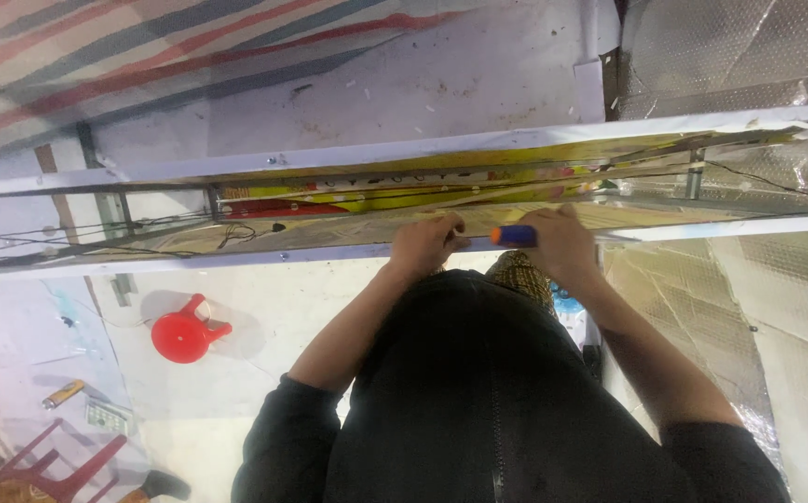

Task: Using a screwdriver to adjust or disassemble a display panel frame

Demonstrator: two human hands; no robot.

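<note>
Screwdriver (514, 236), blue-and-orange handled, sits clenched in the right hand (562, 244); left hand (425, 244) pinches the white frame rail (236, 258). Yellow-red sign panel (376, 191) at 12 o'clock.

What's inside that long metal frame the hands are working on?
Inside the long white metal frame lie a yellow and red printed sheet and thin black wires. The left hand and right hand, gripping a blue-and-orange-handled tool, cover what lies beneath them.

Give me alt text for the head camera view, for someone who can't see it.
Seen from above, a person in black works at a long metal frame: the right hand grips a blue-and-orange screwdriver, the left hand rests on the rail beside it. A red stool stands on the floor below.
</note>
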